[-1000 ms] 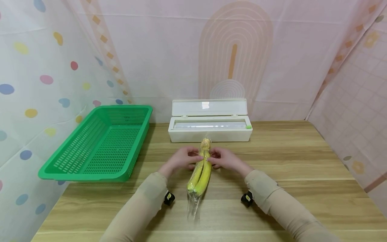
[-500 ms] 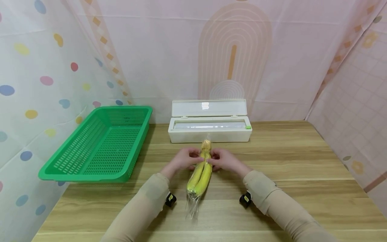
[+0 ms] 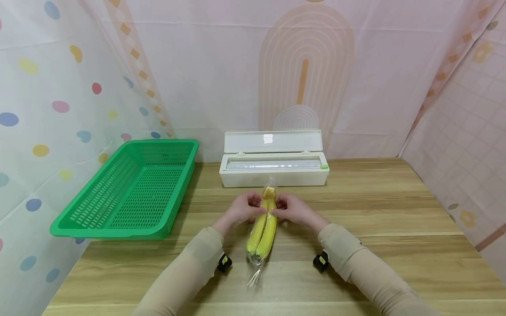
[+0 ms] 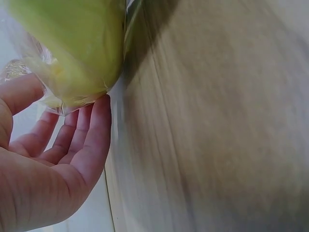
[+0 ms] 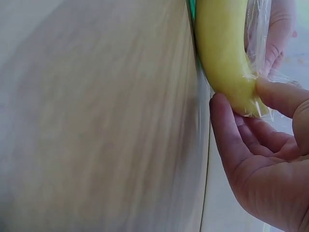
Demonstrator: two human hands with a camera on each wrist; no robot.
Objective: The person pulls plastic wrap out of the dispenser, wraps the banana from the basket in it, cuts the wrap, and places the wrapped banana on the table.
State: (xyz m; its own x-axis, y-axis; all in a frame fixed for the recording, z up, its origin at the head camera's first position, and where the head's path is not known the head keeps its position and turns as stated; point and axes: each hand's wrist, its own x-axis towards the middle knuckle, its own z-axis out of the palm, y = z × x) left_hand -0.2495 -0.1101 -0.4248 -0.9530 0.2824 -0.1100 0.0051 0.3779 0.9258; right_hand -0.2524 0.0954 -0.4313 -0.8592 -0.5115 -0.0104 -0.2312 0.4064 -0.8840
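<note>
Two yellow bananas (image 3: 258, 235) joined at the stem lie at mid-table in clear cling film, stem end away from me. A loose film tail (image 3: 254, 274) sticks out past their near tips. My left hand (image 3: 242, 209) grips them from the left near the stem, thumb on top and fingers at the side. From the right, my right hand (image 3: 295, 210) holds them the same way. In the left wrist view, film-covered banana (image 4: 87, 53) sits between thumb and fingertips. The right wrist view has banana (image 5: 224, 58) between that hand's thumb and fingers.
Behind the bananas stands a white cling film dispenser (image 3: 272, 179) with its lid raised and a film roll inside. A green plastic basket (image 3: 154, 188) is at the left of the wooden table (image 3: 387, 219). Patterned cloth (image 3: 209, 79) hangs behind and at both sides.
The bananas have shifted slightly toward me and turned a little, and their near tips look more level. The film tail has bunched narrower. Both hands keep their hold nearly in place.
</note>
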